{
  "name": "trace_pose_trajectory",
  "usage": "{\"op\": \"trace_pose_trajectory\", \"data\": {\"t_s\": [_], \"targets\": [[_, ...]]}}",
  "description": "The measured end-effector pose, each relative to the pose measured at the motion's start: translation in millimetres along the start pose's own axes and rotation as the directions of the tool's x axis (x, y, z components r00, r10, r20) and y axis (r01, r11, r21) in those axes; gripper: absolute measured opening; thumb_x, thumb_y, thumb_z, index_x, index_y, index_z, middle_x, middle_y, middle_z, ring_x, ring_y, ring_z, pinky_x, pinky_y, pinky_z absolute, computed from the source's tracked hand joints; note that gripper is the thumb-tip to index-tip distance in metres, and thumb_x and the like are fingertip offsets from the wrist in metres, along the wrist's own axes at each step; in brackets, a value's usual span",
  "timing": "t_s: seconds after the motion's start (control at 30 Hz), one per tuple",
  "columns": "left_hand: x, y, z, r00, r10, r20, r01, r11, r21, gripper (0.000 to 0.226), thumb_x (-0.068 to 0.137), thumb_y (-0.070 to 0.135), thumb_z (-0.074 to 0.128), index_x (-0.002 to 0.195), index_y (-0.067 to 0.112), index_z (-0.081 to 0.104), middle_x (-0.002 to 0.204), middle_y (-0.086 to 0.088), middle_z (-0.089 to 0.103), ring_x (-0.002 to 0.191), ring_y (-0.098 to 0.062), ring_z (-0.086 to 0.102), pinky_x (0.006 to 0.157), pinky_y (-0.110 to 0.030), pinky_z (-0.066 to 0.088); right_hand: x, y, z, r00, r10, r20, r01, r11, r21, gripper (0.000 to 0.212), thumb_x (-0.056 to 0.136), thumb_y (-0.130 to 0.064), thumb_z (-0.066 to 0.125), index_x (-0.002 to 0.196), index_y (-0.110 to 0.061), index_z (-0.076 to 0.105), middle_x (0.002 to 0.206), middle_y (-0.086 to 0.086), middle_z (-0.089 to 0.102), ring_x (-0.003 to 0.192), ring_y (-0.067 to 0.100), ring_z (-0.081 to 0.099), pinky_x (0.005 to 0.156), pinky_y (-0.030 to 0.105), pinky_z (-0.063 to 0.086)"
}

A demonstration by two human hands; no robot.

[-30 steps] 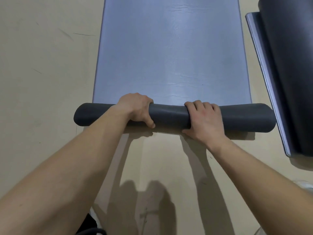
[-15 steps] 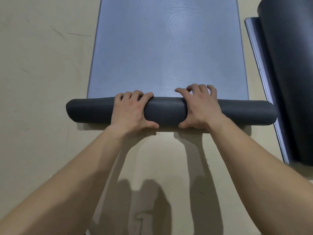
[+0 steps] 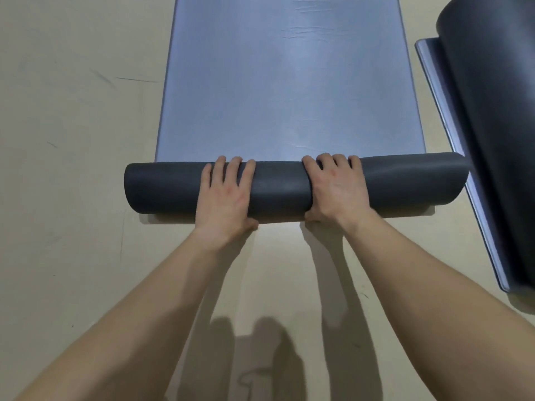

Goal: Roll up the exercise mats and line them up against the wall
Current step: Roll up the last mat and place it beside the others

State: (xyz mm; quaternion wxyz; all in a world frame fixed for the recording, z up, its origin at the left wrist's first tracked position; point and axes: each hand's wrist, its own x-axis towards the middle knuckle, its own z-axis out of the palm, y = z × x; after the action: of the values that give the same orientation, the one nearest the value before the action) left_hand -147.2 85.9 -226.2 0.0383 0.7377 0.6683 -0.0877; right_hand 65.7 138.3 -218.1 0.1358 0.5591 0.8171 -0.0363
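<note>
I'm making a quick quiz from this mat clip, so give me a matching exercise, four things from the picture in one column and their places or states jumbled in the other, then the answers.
Column one:
1. rolled part of the mat
2. flat part of the mat
3. second mat
4. left hand

Column two:
A. lies spread out on the floor, pale blue-grey
B. at the right edge of the view, partly rolled
C. dark grey tube under both hands, with the right hand also on it
D. palm down, fingers draped over the roll

Pairs: 1-C, 2-A, 3-B, 4-D
</note>
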Motion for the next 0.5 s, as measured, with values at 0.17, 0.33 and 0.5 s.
{"op": "trace_pose_trajectory", "data": {"t_s": [0.17,0.33,0.5], "targets": [[32,-23,-41,0.932,0.126,0.339,-0.060,0.978,-0.198,0.098,0.056,0.067,0.082,0.141,0.034,0.046,0.122,0.007,0.057,0.100,-0.019,0.056,0.086,-0.038,0.049,22,21,-45,0.884,-0.108,0.455,0.009,0.977,0.214,0.094,0.053,-0.062,0.088,0.133,-0.032,0.050,0.114,-0.006,0.062,0.099,0.022,0.059,0.080,0.038,0.048],[38,-25,-53,0.847,0.140,0.512,-0.008,0.968,-0.251,0.100,0.054,0.067,0.087,0.142,0.036,0.050,0.123,0.011,0.060,0.102,-0.016,0.054,0.093,-0.041,0.053,-27,0,-8,0.993,-0.044,0.105,0.029,0.990,0.141,0.103,0.058,-0.067,0.081,0.145,-0.030,0.041,0.139,-0.001,0.052,0.126,0.026,0.050,0.113,0.048,0.030],[19,-7,-43,0.927,0.063,0.370,-0.015,0.991,-0.132,0.087,0.062,0.069,0.079,0.134,0.030,0.051,0.124,0.004,0.062,0.106,-0.023,0.057,0.095,-0.043,0.046,-27,0,-5,0.999,-0.047,0.016,0.044,0.987,0.153,0.083,0.061,-0.060,0.077,0.134,-0.031,0.050,0.122,-0.002,0.060,0.106,0.025,0.058,0.096,0.041,0.041]]}}
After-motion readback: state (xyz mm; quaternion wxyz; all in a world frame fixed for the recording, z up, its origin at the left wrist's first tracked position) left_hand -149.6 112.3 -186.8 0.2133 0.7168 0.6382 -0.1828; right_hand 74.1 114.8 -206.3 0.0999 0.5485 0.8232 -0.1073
